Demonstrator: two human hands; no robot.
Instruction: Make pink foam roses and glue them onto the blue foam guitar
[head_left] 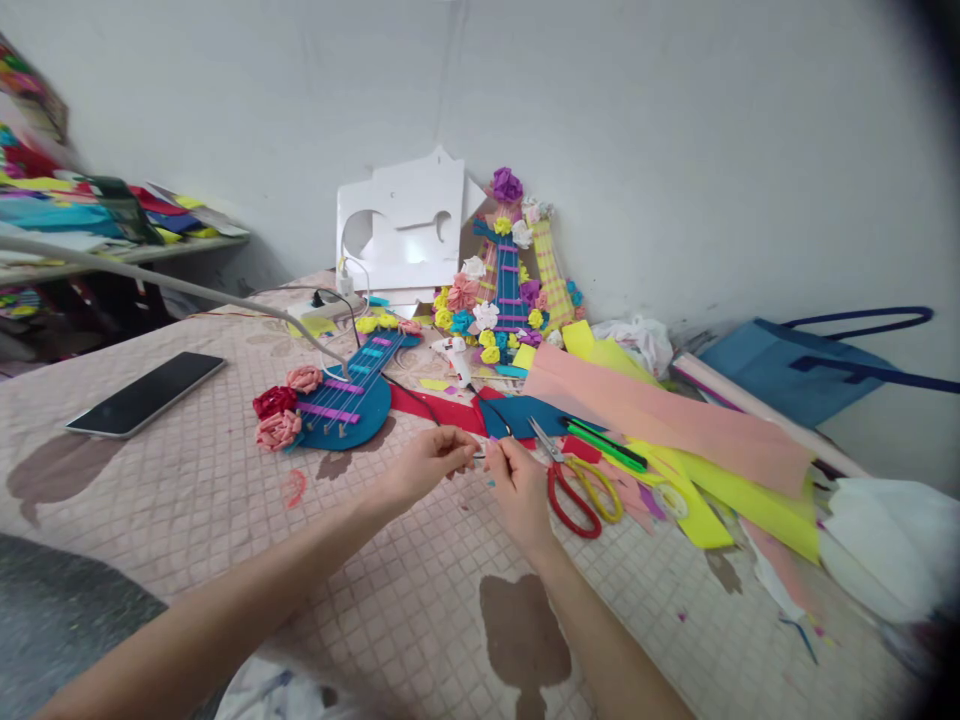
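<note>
My left hand (433, 463) and my right hand (519, 490) meet over the table, fingertips pinched close together. Between them shows a tiny pale purple and white scrap, too small to name. Beyond my left hand lies a blue paper guitar (375, 410) with purple and light-blue bars, white strings and paper roses (279, 428) on its edge. A white glue gun (452, 358) rests behind my hands, near red paper (429, 407). To the right of my right hand are scissors (574, 500) with one red and one yellow handle, and a green cutter knife (606, 444).
A phone (148, 393) lies at left. Decorated guitars (510, 280) and white cut-out boards (416, 225) lean on the wall. Peach crepe paper (660, 415), a tape roll (670, 499) and a blue bag (795, 370) occupy the right. A grey bent rod (172, 285) crosses from the left.
</note>
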